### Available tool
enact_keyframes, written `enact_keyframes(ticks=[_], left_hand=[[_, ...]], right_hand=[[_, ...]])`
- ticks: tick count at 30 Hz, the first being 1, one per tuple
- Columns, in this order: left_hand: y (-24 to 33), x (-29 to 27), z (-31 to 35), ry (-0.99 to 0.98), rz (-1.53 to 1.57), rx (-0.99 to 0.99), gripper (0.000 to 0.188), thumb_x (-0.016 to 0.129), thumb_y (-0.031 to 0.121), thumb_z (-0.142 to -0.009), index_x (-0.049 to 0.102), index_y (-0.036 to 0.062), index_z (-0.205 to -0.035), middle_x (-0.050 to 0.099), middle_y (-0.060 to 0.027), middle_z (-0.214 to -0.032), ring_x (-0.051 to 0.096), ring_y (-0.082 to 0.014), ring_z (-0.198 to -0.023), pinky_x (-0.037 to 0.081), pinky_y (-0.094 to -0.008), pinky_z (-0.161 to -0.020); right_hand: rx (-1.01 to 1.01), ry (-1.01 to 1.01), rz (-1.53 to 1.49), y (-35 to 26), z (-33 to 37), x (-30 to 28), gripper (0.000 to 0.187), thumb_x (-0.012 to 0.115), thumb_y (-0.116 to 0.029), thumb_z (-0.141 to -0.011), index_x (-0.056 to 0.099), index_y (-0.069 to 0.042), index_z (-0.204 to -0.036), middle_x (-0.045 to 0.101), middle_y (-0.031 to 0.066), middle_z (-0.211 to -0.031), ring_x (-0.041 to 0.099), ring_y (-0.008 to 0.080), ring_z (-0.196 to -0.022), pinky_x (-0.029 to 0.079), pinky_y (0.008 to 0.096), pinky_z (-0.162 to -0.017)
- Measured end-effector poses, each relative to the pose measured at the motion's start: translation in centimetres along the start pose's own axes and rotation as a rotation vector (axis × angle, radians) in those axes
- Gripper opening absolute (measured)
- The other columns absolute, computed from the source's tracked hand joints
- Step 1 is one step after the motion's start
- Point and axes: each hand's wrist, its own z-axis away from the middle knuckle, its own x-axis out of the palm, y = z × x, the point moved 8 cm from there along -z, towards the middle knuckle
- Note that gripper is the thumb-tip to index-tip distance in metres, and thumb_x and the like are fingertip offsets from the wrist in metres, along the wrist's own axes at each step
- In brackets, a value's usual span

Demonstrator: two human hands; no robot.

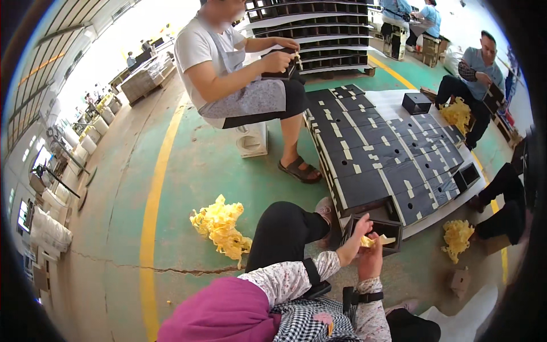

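An open dark box [393, 227] with a hollow front is tilted before my knees, beside the stack of black boxes. My left hand [356, 235] lies across its near left side, fingers closed together; what they grip is hidden. Just below, my right hand [371, 260] is closed on crumpled yellow tape [367, 242]. A pale end of the tape sticks out to the right, across the box's opening.
Black boxes with tape strips [393, 151] cover a low platform ahead. Yellow tape heaps lie on the floor left [222, 228] and right [457, 239]. A seated co-worker [228, 74] handles a dark box; another person [481, 74] sits far right. Stacked dark boxes [319, 45] stand behind.
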Motion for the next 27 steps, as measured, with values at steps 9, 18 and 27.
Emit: enact_keyframes(ticks=[9,18,27], left_hand=[[2.3,4.6,1.7,-0.214,-0.831,0.347,0.074,0.061,0.018,-0.081,0.021,0.0002,-0.14,0.031,-0.0168,-0.139,0.037,-0.0284,-0.124,0.028,-0.0364,-0.106],[-3.4,-1.7,0.6,-0.486,-2.046,0.227,0.06,0.071,0.029,-0.072,0.05,0.0081,-0.124,0.049,-0.0089,-0.129,0.03,-0.0298,-0.131,0.012,-0.0551,-0.109],[-2.2,0.2,-1.3,-0.753,-2.108,0.355,0.029,0.067,0.029,-0.075,0.066,0.0044,-0.091,0.065,-0.0085,-0.094,0.056,-0.0252,-0.103,0.016,-0.0525,-0.108]], right_hand=[[-0.25,0.267,-0.291,-10.0,-0.3,-3.1,0.03,0.05,-0.03,-0.094,0.053,-0.004,-0.109,0.047,-0.0025,-0.071,0.048,0.0085,-0.067,0.046,0.0247,-0.068],[-0.315,0.38,-0.104,-16.4,2.2,-12.4,0.062,0.029,-0.056,-0.092,0.052,-0.007,-0.121,0.048,-0.0033,-0.073,0.042,0.0066,-0.059,0.037,0.0222,-0.052],[-0.182,0.471,0.117,-14.1,1.3,-13.9,0.033,0.05,-0.036,-0.091,0.058,-0.008,-0.108,0.056,-0.0013,-0.082,0.046,0.0056,-0.061,0.038,0.0209,-0.052]])
